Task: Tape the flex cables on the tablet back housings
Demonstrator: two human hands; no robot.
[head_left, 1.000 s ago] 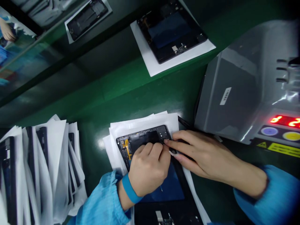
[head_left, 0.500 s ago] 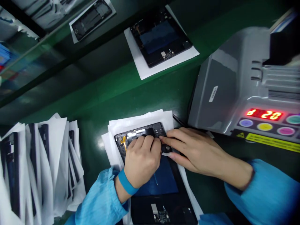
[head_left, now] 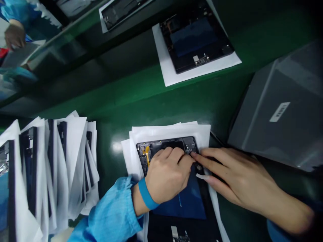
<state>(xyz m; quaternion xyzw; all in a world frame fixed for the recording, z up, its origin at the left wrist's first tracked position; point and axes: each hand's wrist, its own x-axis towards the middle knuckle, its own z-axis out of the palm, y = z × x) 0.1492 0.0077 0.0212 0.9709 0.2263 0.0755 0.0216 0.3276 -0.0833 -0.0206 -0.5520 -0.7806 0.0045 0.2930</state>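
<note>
An opened tablet with its inner parts exposed lies on a stack of white sheets. My left hand, wearing a blue wristband, is closed over the tablet's upper part. Its fingertips are hidden, so whatever they pinch cannot be seen. My right hand reaches in from the right with fingers stretched and apart. Its index fingertip touches the tablet near the left hand's fingers, beside the upper right corner. At the right thumb's tip is a small white strip. An orange flex cable shows at the tablet's upper left.
Several tablets stand between white sheets in a row at left. Another opened tablet lies on white paper further back, with one more on a ledge. A grey machine stands at right. A co-worker's hand shows top left.
The view has shifted left, so the tablet and both hands appear further right and the machine's display has left the frame. The hands keep nearly the same place on the tablet.
</note>
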